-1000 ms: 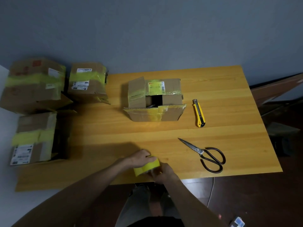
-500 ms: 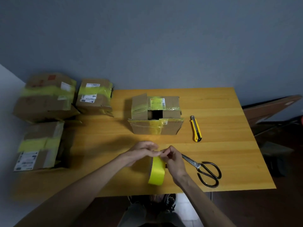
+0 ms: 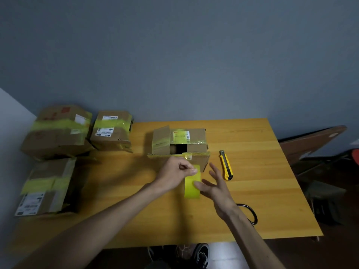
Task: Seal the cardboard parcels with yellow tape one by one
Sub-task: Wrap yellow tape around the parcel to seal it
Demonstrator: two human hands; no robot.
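A person's left hand [image 3: 174, 171] pinches the upper edge of a roll of yellow tape [image 3: 192, 186], fingers curled tight on it, above a wooden tabletop [image 3: 262, 191]. The right hand [image 3: 213, 186] is spread wide, fingers straight and apart, with one fingertip against the roll's right face. Just behind the roll sits an unsealed cardboard parcel [image 3: 180, 141] (its top flaps part over a dark gap). A yellow utility knife [image 3: 225, 165] lies to the parcel's right, and scissors [image 3: 251, 213] show only their black handle loop beside the right forearm. At the left stand a large taped parcel [image 3: 58, 131], a small taped parcel [image 3: 111, 130] and a near taped parcel [image 3: 45, 187].
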